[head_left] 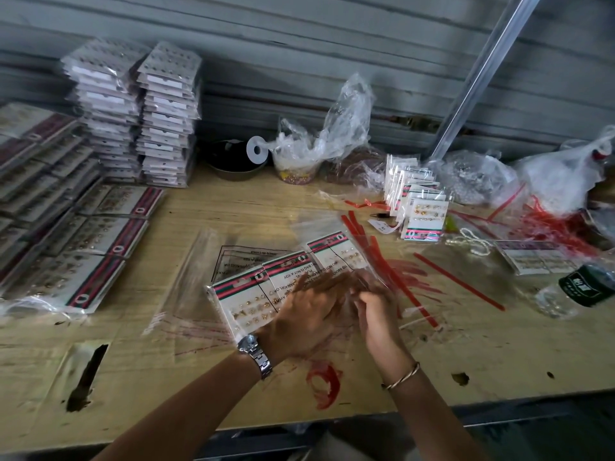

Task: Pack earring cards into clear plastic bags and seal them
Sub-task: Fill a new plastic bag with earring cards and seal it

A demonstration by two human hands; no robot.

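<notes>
Three earring cards (240, 296) lie in a row inside a clear plastic bag (233, 261) at the middle of the bench (233, 201); the left hand (309, 314) lies flat on the bag, its grip apart, fingers straight; the right hand (377, 314) stands edge-on just beside it, fingers blurred, so its grip cannot be told; red strips (379, 261) lie to the right; stacks of packed cards (133, 121) stand at the back left.

Small packing workshop, scarred plywood bench (482, 354) against a grey corrugated metal wall (299, 44), tall stacks of bagged earring cards (166, 121) at the bench's far left corner, red strips (379, 257) strewn toward its right edge, plastic bags of loose beads (336, 128) along the back edge
</notes>
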